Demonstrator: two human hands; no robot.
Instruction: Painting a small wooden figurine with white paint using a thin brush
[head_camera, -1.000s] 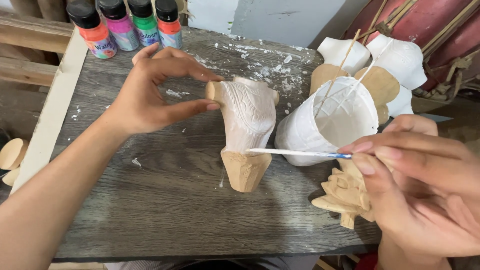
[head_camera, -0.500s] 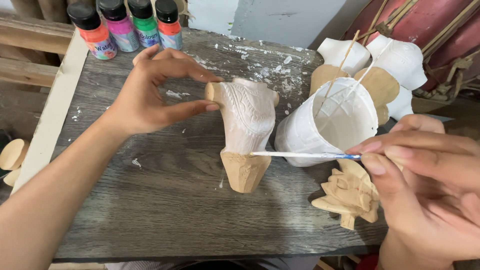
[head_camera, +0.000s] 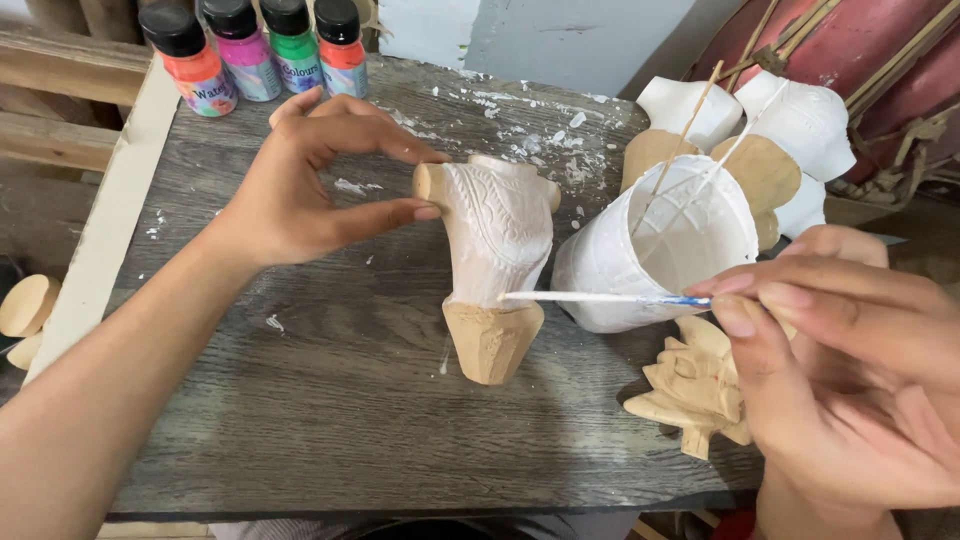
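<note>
A carved wooden torso figure (head_camera: 497, 250) stands on the grey wooden table (head_camera: 330, 400); its upper part is painted white and its base is bare wood. My left hand (head_camera: 310, 180) pinches its left shoulder stub between thumb and fingers. My right hand (head_camera: 840, 370) grips a thin paintbrush (head_camera: 600, 297), white with paint, whose tip touches the lower edge of the white area. A white paint-smeared cup (head_camera: 660, 250) with sticks in it stands just right of the figure.
Several small paint bottles (head_camera: 255, 45) line the back left edge. Two more white-painted torso figures (head_camera: 790, 130) stand at the back right. A bare carved wooden piece (head_camera: 695, 390) lies under my right hand. Wooden discs (head_camera: 28, 305) sit off the table's left side.
The brush tip has slid slightly right along the lower edge of the white paint. My left hand and the figure have stayed in place.
</note>
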